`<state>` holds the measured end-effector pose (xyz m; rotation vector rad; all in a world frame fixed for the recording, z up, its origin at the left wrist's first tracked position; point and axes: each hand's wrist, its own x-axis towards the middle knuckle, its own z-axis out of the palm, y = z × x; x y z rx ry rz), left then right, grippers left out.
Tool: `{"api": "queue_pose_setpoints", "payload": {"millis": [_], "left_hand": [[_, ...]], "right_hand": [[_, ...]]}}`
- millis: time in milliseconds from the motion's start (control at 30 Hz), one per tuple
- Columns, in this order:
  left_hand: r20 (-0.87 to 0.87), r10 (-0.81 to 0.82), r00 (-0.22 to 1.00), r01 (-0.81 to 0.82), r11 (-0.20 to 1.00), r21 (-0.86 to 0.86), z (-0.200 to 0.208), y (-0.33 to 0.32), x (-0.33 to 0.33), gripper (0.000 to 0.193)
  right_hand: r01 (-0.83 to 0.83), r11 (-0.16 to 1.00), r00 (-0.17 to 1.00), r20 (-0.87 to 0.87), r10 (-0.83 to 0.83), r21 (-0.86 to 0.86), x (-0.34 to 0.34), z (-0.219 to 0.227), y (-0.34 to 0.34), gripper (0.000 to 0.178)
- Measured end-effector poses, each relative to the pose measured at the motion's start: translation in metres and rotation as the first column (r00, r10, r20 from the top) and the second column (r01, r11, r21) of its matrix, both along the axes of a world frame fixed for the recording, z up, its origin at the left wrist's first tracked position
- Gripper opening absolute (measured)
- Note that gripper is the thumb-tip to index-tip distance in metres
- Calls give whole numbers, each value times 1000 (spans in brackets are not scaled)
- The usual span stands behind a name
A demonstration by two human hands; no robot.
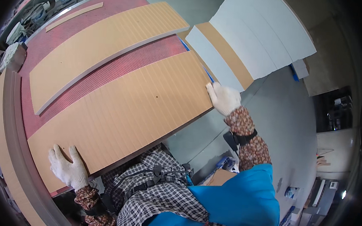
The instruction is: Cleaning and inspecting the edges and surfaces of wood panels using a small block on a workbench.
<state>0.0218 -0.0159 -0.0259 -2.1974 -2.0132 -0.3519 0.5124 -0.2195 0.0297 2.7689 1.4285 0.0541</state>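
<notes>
A long wood-grain panel (123,105) with a dark front edge lies nearest me on a red mesh-covered table. My left hand (68,167), in a white knit glove, rests flat on the panel's left end with fingers apart. At the panel's right end, my right hand (224,100), gloved the same way, is closed over the edge; the underside of its grip is hidden. A second wood-grain panel (110,46) with a pale edge lies behind, separated by a strip of the red mesh (108,77). A narrow wooden strip (75,16) sits farther back.
White boards (260,35) and a brown-striped board (224,53) stand off the table's right end. A brown raised rail (19,144) runs along the left side. Grey floor (272,106) stretches to the right. An opened carton (218,177) is below, near my right arm.
</notes>
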Motion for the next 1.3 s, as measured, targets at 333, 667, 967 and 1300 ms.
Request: {"api": "queue_pose_setpoints", "payload": {"millis": [333, 667, 967, 1300], "left_hand": [[8, 15, 1000, -15, 1000, 17, 5, -4, 2, 62], [46, -11, 999, 9, 999, 47, 4, -3, 4, 61], [8, 7, 1000, -7, 1000, 12, 5, -2, 3, 62], [30, -8, 1000, 8, 1000, -3, 1, 0, 1, 63]], "right_hand": [[-30, 1000, 999, -40, 30, 0, 61, -11, 151, 48], [-30, 999, 999, -37, 30, -9, 55, -12, 131, 50], [-140, 990, 989, 40, 141, -22, 2, -9, -25, 41], [-10, 998, 1000, -19, 9, -57, -34, -3, -71, 43]]}}
